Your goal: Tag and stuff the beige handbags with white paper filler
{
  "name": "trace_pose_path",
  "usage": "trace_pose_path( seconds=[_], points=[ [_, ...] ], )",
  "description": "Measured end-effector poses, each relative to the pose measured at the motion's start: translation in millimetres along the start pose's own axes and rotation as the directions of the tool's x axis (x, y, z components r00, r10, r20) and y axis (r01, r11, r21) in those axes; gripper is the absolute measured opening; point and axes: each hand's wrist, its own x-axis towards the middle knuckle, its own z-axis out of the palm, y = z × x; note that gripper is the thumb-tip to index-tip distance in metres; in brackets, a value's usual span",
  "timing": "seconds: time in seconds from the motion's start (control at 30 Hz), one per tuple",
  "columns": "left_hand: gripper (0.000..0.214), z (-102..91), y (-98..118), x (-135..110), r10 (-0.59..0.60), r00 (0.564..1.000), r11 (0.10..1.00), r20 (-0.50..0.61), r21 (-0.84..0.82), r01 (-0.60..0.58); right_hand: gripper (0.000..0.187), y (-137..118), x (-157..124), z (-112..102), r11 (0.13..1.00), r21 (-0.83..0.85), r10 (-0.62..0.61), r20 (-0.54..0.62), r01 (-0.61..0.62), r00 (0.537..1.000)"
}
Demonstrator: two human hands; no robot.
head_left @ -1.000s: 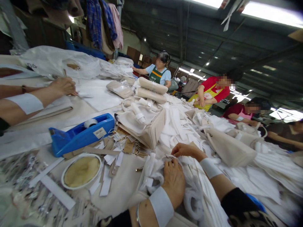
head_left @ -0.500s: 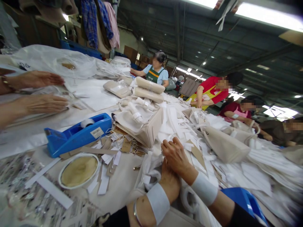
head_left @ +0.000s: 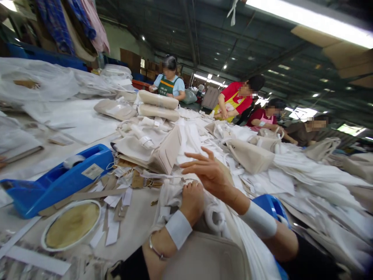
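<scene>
A beige handbag (head_left: 204, 254) with white-wrapped handles (head_left: 215, 217) is directly in front of me. My left hand (head_left: 192, 200) is closed, its fingers curled over the bag's far upper edge among white wrapping; the exact grip is partly hidden. Just above and to the right, my right hand (head_left: 208, 173) is raised with fingers spread and nothing in it. Beyond both hands lies another beige bag (head_left: 166, 151) with wrapped handles. Loose tags and paper strips (head_left: 116, 206) are scattered to the left.
A blue tape dispenser (head_left: 58, 175) and a round tub of yellowish paste (head_left: 72, 225) stand at left. Another blue dispenser (head_left: 271, 210) is beside my right forearm. White sheets (head_left: 294, 171) and beige bags (head_left: 250, 155) cover the right. Several co-workers stand along the table.
My hands have separated: the right has lifted and its fingers have spread, while the left stays closed at the bag. The view has swung right, and a co-worker's hands at left have gone almost out of sight.
</scene>
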Motion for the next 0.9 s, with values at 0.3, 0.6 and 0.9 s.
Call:
trace_pose_path(
  seconds=[0.3, 0.6, 0.9],
  points=[
    [0.037, -21.9, -11, 18, -0.067, 0.998, 0.977, 0.016, -0.200, 0.068, 0.047, -11, -118, 44, 0.618, 0.213, 0.776, -0.318, -0.757, 0.544],
    [0.033, -29.3, -2, 8, -0.070, 0.995, 0.997, -0.066, -0.038, 0.067, 0.040, -14, -127, 86, 0.584, -0.186, 0.741, -0.275, -0.790, 0.613],
    [0.036, -24.6, -10, 10, -0.053, 0.991, 0.998, 0.119, -0.019, 0.055, 0.042, -2, -140, 95, 0.634, -0.239, 0.692, -0.250, -0.736, 0.677]
  ],
)
